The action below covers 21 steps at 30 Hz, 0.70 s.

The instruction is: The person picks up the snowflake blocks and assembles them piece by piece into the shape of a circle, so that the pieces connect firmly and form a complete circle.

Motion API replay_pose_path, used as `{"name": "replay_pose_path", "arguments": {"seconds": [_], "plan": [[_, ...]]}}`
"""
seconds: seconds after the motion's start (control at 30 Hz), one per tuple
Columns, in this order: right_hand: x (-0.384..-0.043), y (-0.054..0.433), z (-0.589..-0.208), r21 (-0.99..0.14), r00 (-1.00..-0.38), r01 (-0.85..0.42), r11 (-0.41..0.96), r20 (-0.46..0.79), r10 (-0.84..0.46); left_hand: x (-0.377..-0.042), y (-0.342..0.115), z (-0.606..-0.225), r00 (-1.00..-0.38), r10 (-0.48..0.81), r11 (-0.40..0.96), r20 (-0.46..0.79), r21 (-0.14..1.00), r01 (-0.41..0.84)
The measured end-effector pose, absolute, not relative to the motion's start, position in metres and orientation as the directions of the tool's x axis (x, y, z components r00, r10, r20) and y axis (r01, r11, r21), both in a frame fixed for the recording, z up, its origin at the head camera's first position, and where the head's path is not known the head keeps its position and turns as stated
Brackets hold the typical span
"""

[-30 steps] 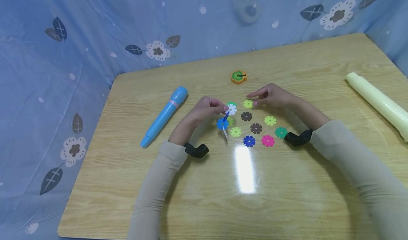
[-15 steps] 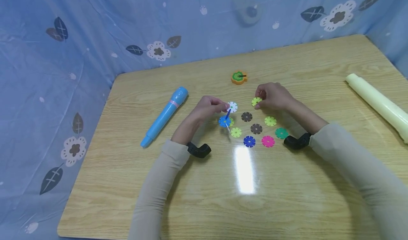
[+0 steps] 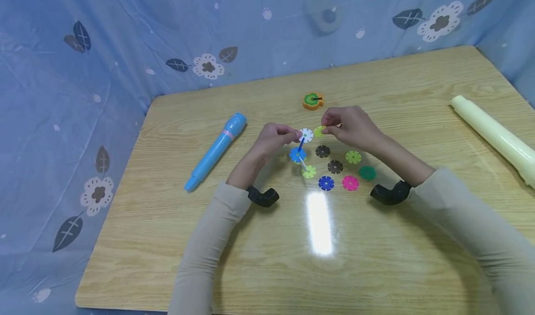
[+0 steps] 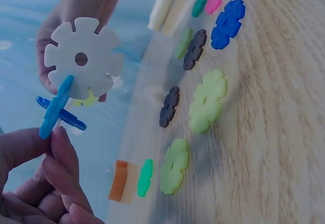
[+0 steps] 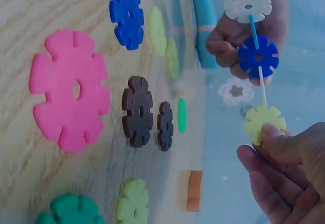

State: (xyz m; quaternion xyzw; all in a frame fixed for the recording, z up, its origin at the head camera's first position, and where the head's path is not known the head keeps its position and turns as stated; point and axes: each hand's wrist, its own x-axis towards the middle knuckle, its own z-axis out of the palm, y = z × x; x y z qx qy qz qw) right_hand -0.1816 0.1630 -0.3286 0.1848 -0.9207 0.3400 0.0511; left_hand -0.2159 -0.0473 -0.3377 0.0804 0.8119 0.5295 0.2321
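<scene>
My left hand (image 3: 273, 141) pinches a chain of interlocking flower discs above the table. The chain has a white disc (image 3: 306, 135), a light blue disc (image 4: 55, 107), a dark blue disc (image 5: 258, 56) and another white disc seen edge-on (image 5: 262, 84). Between thumb and fingers of my right hand (image 3: 353, 127) is a yellow-green disc (image 5: 264, 124). It is close beside the chain in the head view; the right wrist view shows it overlapping the edge-on white disc's end. Loose discs lie below the hands, including two dark brown discs (image 3: 335, 167) and a pink disc (image 3: 350, 183).
An orange and green tree-shaped block (image 3: 313, 101) lies behind the hands. To the left is a blue microphone-shaped tube (image 3: 215, 152), and a cream tube (image 3: 495, 136) lies at the right. A blue patterned curtain (image 3: 267, 31) hangs along the table's back and left.
My right hand has picked up the yellow-green disc, drawn it slightly right, then brought it left beside the chain. My left hand has risen slightly with the chain.
</scene>
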Motion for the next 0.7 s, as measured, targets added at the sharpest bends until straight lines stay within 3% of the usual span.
{"name": "replay_pose_path", "arguments": {"seconds": [0.23,0.6,0.7], "plan": [[-0.177,0.154,-0.329,-0.459,-0.848,-0.520,0.721,0.378,-0.371,-0.214,-0.050,-0.337,-0.882,0.376,0.392,-0.282,0.912,-0.125],[-0.173,0.146,-0.337,-0.412,-0.748,-0.635,0.654,0.539,-0.386,-0.206,-0.043,-0.336,-0.904,0.315,0.337,-0.289,0.924,-0.179],[-0.173,0.147,-0.340,-0.398,-0.735,-0.646,0.651,0.553,-0.392,-0.203,-0.041,-0.337,-0.917,0.309,0.355,-0.253,0.925,-0.135]]}}
